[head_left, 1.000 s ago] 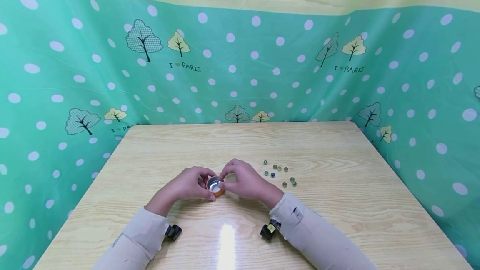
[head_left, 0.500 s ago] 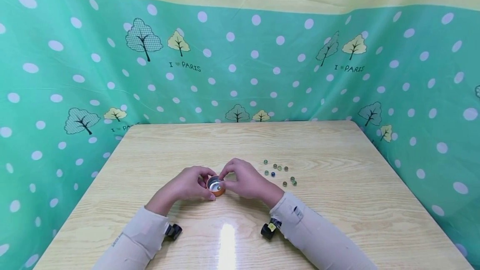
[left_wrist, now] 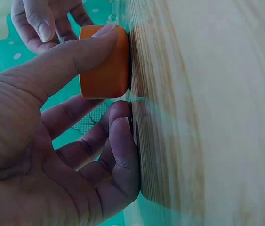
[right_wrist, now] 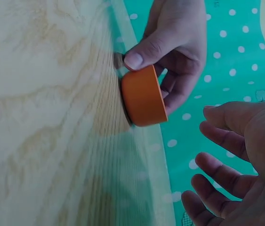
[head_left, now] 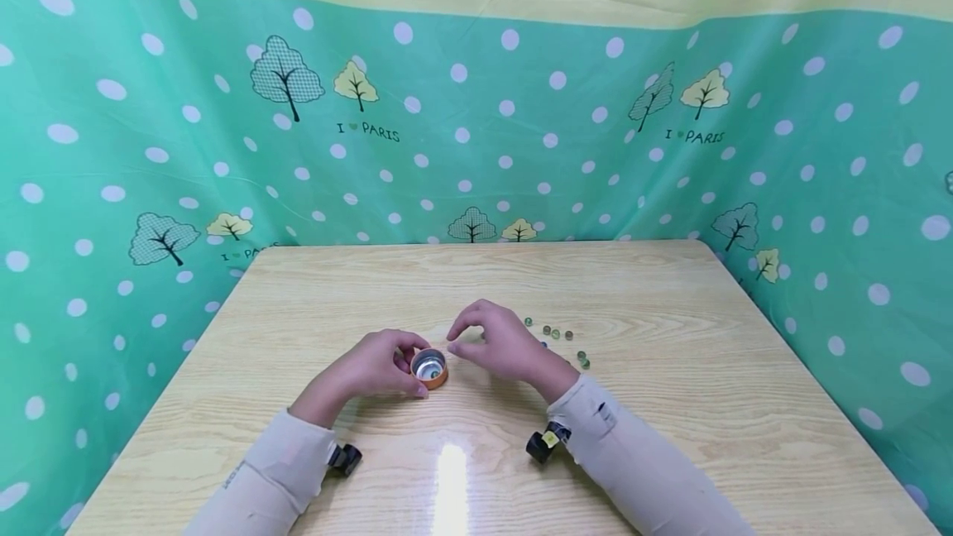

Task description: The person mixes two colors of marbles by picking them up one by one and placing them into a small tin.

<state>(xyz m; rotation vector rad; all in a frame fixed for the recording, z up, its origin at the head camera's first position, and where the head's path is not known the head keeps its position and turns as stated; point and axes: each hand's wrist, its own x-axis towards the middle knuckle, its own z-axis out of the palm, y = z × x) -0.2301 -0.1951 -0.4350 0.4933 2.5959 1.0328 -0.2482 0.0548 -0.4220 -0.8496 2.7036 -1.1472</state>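
Note:
A small orange cup (head_left: 430, 382) with a silvery inside stands upright on the table, and a greenish marble (head_left: 435, 374) lies in it. My left hand (head_left: 381, 364) holds the cup from the left, thumb and fingers on its sides; the left wrist view shows the thumb on the orange wall (left_wrist: 105, 70). To the right of the cup, my right hand (head_left: 500, 344) hovers with loosely bent fingers and nothing between them. In the right wrist view the right hand's fingers (right_wrist: 224, 174) are spread apart, clear of the cup (right_wrist: 144, 96).
Several glass marbles (head_left: 556, 334) lie scattered on the wooden table (head_left: 655, 304) to the right of my right hand, some partly hidden by it. A polka-dot green curtain (head_left: 506, 139) surrounds the table at the back and sides. Each wrist carries a small black camera (head_left: 346, 459).
My right hand has let go of a marble, which now lies in the cup, and has moved right and back from the rim. My left hand and the cup have stayed put.

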